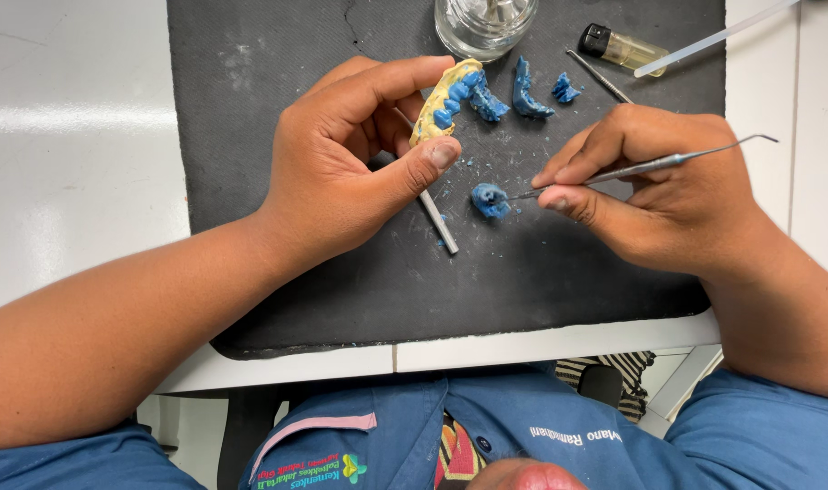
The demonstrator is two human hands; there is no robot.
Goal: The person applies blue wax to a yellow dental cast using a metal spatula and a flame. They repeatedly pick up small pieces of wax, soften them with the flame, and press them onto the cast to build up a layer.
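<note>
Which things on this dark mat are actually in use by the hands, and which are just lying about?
In use:
left hand holding the yellow dental cast with blue wax teeth
right hand holding the thin metal carving tool
small blue wax piece at its tip

Lying about:
clear glass jar
yellow lighter
loose blue wax bits
second metal tool

No packages, signs or screens lie on the bench; the only lettered things are on the person's blue shirt at six o'clock; a small embroidered badge (303,471) sits at about seven o'clock on the chest, several short lines of stitching in red, blue and green with a little green and yellow emblem at its right end; a single line of pale stitched lettering (574,436) runs at about five o'clock on the other side of the chest.
</note>
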